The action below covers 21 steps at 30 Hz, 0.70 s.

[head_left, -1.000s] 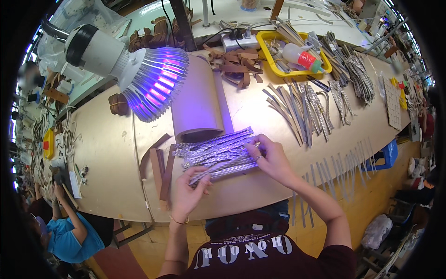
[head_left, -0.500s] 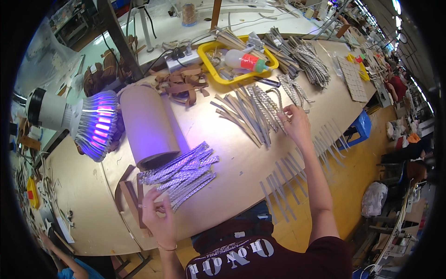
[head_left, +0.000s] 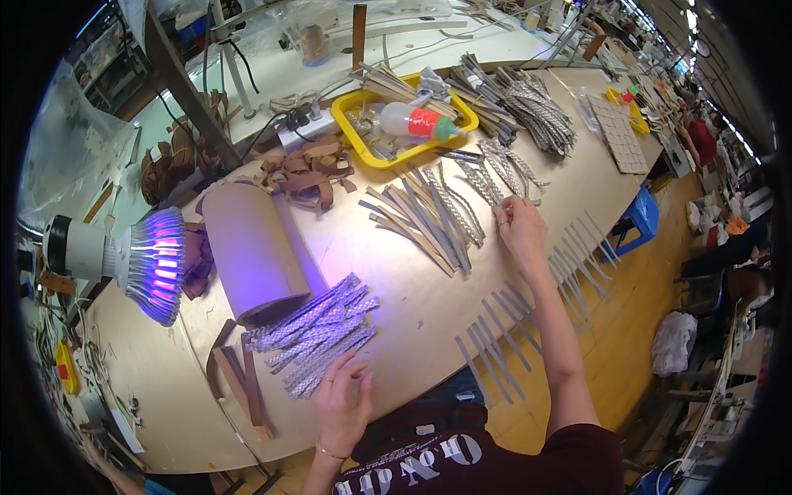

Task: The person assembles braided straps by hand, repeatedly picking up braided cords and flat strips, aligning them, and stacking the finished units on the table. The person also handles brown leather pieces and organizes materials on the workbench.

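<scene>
Now your left hand (head_left: 342, 408) lies flat, fingers spread, on the silvery strip pile (head_left: 318, 334) at seven o'clock; your right hand (head_left: 520, 227) pinches a patterned strip (head_left: 495, 183) at two o'clock on the bench (head_left: 388, 272).

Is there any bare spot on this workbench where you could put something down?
Yes: bare wood lies between the cardboard tube, the pile of patterned strips under the left hand and the tan strips beside the right hand. The back by the yellow tray is crowded.
</scene>
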Motion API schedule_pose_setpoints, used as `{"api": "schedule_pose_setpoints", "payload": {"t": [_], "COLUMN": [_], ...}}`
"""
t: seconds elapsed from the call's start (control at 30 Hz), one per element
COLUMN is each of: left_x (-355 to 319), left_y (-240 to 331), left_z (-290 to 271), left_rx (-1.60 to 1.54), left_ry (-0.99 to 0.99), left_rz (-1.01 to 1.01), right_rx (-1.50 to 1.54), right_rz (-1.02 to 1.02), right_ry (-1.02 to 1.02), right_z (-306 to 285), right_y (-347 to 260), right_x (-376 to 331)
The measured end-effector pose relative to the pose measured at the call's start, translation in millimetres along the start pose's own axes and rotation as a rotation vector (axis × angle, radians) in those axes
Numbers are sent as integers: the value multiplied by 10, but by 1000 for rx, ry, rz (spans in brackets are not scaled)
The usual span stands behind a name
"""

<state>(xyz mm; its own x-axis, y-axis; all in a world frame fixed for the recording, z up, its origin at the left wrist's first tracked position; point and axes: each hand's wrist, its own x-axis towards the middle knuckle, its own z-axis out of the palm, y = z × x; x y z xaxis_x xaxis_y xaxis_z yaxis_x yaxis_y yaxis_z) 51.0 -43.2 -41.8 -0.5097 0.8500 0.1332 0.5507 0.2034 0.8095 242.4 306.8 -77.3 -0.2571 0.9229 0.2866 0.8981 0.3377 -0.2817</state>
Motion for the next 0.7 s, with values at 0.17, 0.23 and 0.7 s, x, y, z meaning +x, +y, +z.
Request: {"api": "schedule_pose_setpoints", "payload": {"t": [0.17, 0.23, 0.7], "left_x": [64, 109, 169], "left_y": [-89, -97, -36], "left_z": [-52, -69, -16], "left_rx": [-7, 12, 39], "left_ry": [36, 59, 9], "left_rz": [-47, -27, 8], "right_rx": [155, 189, 189], "right_rz": [6, -105, -177], "right_ry": [-47, -34, -227], "right_z": [-148, -179, -160], "right_y": [-69, -141, -226], "right_x": [-81, -150, -270]}}
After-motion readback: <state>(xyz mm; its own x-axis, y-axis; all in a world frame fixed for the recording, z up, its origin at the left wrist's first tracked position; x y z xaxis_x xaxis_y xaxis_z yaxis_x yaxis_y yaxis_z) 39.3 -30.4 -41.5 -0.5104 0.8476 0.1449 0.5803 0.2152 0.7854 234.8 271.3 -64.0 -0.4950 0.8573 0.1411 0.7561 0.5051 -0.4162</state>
